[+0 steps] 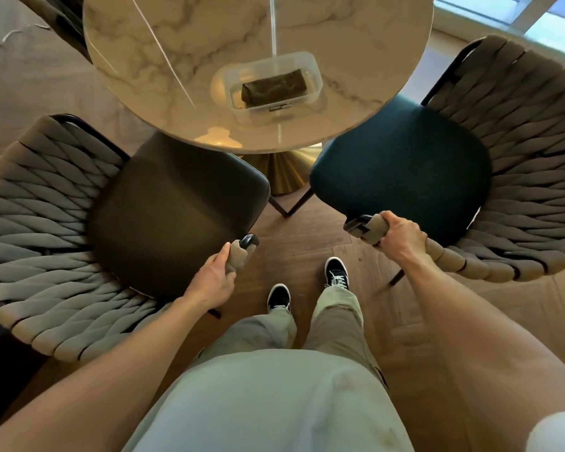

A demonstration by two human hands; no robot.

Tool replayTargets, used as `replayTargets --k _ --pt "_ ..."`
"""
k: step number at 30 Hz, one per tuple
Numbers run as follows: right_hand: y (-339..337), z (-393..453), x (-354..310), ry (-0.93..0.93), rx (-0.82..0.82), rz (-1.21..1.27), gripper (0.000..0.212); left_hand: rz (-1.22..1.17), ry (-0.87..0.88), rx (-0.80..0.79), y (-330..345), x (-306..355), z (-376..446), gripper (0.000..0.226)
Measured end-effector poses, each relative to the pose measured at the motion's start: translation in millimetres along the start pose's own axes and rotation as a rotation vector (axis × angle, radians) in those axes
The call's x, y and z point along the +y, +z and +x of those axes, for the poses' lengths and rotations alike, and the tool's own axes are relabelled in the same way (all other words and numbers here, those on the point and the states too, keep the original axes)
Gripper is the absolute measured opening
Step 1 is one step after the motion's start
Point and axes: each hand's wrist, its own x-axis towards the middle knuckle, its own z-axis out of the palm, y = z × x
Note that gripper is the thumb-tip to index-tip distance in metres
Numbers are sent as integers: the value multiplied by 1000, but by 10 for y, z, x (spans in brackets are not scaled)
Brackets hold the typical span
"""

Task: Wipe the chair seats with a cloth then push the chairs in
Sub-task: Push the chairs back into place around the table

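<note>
Gripping both chairs at the marble tabletop (163,34).
I'm clamping left hand (213,279) fingers on the brown chair (177,216), right hand (401,237) fingers on the teal chair (405,164); cloth (274,88) is lying in the tub (312,68); wood floor (307,223).

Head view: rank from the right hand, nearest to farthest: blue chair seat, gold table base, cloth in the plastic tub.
From the right hand, which grips the blue chair's armrest end:
1. Blue chair seat, just beyond the hand.
2. Gold table base, to the left, between the two chairs.
3. Cloth, in the plastic tub on the tabletop, farthest.
</note>
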Motion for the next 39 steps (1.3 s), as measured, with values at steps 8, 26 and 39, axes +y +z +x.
replayTargets --k 8,26,39 --pt "-102 -122 -10 -39 -121 -125 72 45 -78 42 88 170 -25 70" --pt "-449 -1461 2715 134 -99 666 29 -79 468 -185 1899 2870 -716 27" --pt "-604 -1959 5188 540 6 797 25 54 649 -456 3500 5058 -1171 17"
